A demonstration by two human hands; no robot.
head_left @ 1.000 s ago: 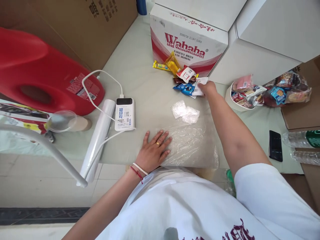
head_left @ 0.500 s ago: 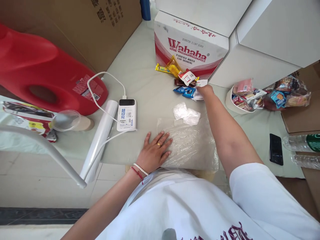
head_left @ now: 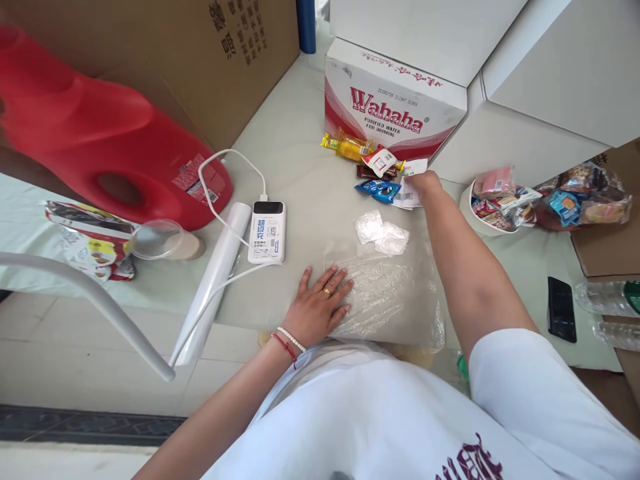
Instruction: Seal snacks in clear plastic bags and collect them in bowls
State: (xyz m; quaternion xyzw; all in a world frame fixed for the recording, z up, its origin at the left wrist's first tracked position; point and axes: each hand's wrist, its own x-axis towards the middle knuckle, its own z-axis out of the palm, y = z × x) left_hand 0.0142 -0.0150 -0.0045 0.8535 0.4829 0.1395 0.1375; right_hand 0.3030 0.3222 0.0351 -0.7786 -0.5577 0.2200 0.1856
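Observation:
My left hand [head_left: 320,305] lies flat, fingers spread, on the left edge of a clear plastic bag [head_left: 395,297] spread on the table. My right hand [head_left: 427,185] reaches far forward and pinches a white snack packet [head_left: 411,193] at the edge of a small pile of wrapped snacks [head_left: 373,163]. The pile holds yellow, brown, blue and white-red packets and lies in front of a Wahaha water carton [head_left: 395,107]. Two crumpled pieces of clear plastic [head_left: 383,232] lie between the bag and the pile.
A white power bank [head_left: 267,231] with cable and a white roll [head_left: 215,280] lie left of my hand. A red jug [head_left: 105,147] lies at far left. A white bowl [head_left: 483,213] of snacks, a snack bag [head_left: 583,190], a phone [head_left: 561,309] and water bottles [head_left: 607,300] sit right.
The view has shifted slightly, so everything sits further right and lower in frame. My right hand stays at the snack pile on the white packet; my left hand has not moved off the bag.

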